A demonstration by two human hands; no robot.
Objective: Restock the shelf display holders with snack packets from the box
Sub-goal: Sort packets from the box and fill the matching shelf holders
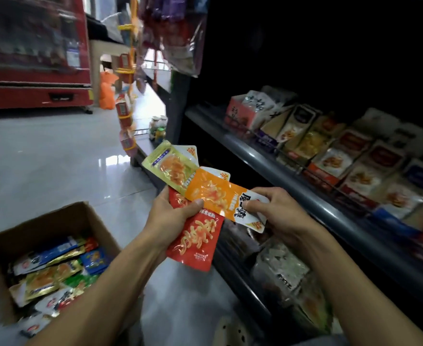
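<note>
My left hand (173, 213) grips a fan of snack packets: a yellow-green packet (170, 167) on top left, an orange packet (217, 193) across the middle and a red packet (196, 242) below. My right hand (277, 211) pinches the white end of the orange packet. An open cardboard box (53, 221) stands on the floor at lower left, holding several mixed packets (55, 275). The dark shelf (305, 193) to the right carries display holders (330, 156) filled with packets.
A red vending machine (33, 51) stands at the back left. Hanging strips of snacks (126, 103) dangle beside the shelf end. Small bottles (158, 129) sit on a low ledge. The lower shelf (277, 275) holds more packets. Glossy white floor tiles (55, 156) spread to the left.
</note>
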